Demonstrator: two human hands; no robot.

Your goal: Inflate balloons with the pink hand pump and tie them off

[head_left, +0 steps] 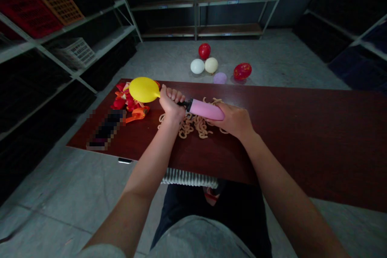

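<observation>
step in hand, as judged: filling the glossy yellow oval balloon [143, 89] from the pink-and-black cylindrical hand pump [207, 109]. both are held over the dark red-brown wooden table [302, 129], balloon to the left.

left hand [171, 100]: closed in a fist at the balloon's neck and the pump's black end; the join itself is hidden. right hand [237, 120]: wrapped round the other end of the pink barrel.

technique: grip the neck snugly so little air leaks; keep barrel and nozzle in one line; use smooth, full strokes; stop before the skin looks strained.

containers: red lattice plastic crate [33, 16] beside orange lattice plastic crate [62, 4], on the grey metal shelving [111, 44] at left; white lattice plastic basket [79, 52] one level lower. contents: cannot tell. the heap of limp red pieces [122, 100] and curled tan strips [202, 124] lie directly on the table, uncontained.
</observation>
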